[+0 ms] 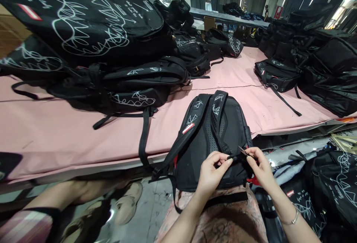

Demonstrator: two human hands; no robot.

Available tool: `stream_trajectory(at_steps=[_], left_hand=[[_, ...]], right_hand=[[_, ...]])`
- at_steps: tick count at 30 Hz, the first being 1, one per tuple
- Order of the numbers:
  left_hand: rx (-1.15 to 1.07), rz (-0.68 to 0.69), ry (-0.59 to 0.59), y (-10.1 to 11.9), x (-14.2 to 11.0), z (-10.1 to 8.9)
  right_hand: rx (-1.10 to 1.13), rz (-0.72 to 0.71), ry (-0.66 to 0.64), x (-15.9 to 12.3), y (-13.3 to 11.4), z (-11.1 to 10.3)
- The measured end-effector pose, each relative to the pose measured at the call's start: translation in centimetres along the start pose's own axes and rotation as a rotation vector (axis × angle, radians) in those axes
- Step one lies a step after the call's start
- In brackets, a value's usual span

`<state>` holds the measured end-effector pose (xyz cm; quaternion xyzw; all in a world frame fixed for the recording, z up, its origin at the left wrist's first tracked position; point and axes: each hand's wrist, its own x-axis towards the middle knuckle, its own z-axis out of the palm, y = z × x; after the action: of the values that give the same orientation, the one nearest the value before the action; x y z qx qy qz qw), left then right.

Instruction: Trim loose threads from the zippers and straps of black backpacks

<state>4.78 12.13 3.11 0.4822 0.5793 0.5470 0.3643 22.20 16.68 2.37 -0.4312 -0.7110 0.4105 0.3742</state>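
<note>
A black backpack rests against the table edge and on my lap, its back panel and shoulder straps facing up. White scribble prints and a small red label show on the straps. My left hand is closed in a pinch on the lower part of a black strap. Just to the right, my right hand grips small thread snips, whose pointed blades aim up and left, close to that strap. My fingers hide most of the snips' handle.
Several black printed backpacks are piled on the left of the pink-covered table. More black bags are heaped at the right. Bags also lie low on my right. Another person's leg is at lower left.
</note>
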Motion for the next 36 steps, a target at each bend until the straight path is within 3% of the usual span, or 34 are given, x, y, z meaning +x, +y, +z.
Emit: stream_trajectory(at_steps=[5, 11, 13, 17, 21, 26, 31, 36], left_hand=[[0.126, 0.103, -0.100, 0.1, 0.4, -1.3], [0.673, 0.452, 0.165, -0.6, 0.7, -0.8], [0.844, 0.502, 0.225, -1.3, 1.1, -0.5], [0.937, 0.451, 0.282, -3.1, 2.5, -0.7], [0.906, 0.369, 0.280, -4.9, 3.4, -1.0], [0.866, 0.297, 0.291, -5.7, 3.7, -0.4], [0.783, 0.252, 0.303, -5.5, 4.0, -0.1], [0.639, 0.299, 0.224, -4.7, 2.6, -1.3]], right_hand=[[-0.026, 0.074, -0.052, 0.5, 2.1, 1.3], [-0.178, 0.028, 0.021, 1.1, 2.5, 1.8], [-0.229, 0.009, 0.029, 1.2, 2.5, 1.8], [-0.377, 0.037, 0.032, 0.7, 2.9, 1.2], [-0.619, 0.037, -0.070, -0.4, 3.0, 0.2], [-0.756, -0.028, -0.149, -0.9, 1.3, 0.1], [-0.400, -0.022, -0.304, -0.9, -1.0, 1.5], [0.403, 0.365, -0.216, -1.0, -0.9, 2.7]])
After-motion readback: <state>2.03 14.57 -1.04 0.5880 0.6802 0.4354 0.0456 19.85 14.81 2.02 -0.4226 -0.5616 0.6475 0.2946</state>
